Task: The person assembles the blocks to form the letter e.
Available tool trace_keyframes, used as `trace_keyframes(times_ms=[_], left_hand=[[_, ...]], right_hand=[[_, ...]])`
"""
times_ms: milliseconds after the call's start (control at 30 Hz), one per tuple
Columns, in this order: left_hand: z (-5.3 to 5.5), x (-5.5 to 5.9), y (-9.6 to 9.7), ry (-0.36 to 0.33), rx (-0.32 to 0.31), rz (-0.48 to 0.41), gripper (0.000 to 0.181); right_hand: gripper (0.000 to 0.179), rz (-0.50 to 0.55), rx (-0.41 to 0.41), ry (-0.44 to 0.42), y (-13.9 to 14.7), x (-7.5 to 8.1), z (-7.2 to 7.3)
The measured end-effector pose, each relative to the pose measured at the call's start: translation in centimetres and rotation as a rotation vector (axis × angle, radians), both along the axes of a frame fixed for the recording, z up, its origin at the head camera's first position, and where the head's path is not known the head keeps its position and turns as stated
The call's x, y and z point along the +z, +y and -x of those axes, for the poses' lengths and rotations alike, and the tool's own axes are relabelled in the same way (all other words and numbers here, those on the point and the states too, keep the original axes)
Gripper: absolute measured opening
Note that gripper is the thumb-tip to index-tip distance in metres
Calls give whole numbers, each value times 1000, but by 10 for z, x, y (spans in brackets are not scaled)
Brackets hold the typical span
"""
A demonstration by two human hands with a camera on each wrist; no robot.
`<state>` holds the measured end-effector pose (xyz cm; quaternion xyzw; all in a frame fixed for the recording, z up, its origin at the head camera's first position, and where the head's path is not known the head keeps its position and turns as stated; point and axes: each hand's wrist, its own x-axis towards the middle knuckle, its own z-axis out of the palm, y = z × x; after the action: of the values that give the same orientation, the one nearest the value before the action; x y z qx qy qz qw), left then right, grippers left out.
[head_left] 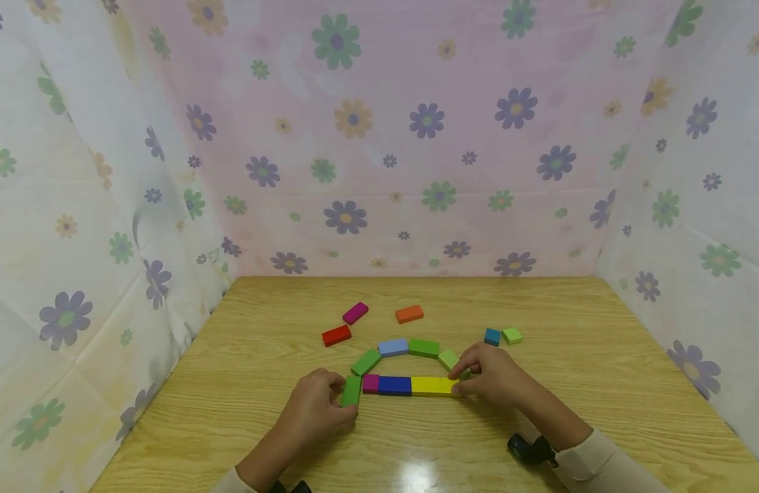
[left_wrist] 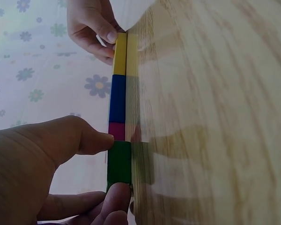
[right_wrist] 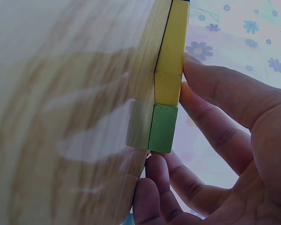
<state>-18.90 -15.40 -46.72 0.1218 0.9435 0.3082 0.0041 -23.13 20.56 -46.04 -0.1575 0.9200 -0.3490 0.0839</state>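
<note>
Pinched green block (head_left: 351, 392): plain, oblong, flat-topped.

My left hand (head_left: 318, 402) and right hand (head_left: 493, 373), both pinching

My left forearm (head_left: 265, 452) and right forearm (head_left: 561, 414) slant inward from below; a pale cuff (head_left: 586, 453) shows behind my right wrist. My left hand sits slightly nearer to me, its thumb (left_wrist: 86, 138) stretched forward opposite the bent fingers (left_wrist: 79, 204), gripping between them. My right hand points leftward, back upward, thumb and index finger (head_left: 468, 358) coming to a pinch, while the other fingers (right_wrist: 146, 197) curl inward.
</note>
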Motion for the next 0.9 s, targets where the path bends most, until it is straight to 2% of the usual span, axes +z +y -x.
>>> trace_keyframes(times_ms=[533,900], left_hand=[[3,-2,-1,15,-11,6,44],[2,-1,0,18,-16,-23,47]], right_hand=[[13,1,12,-1,1,1,0],[14,0,7,-10,1,1,0]])
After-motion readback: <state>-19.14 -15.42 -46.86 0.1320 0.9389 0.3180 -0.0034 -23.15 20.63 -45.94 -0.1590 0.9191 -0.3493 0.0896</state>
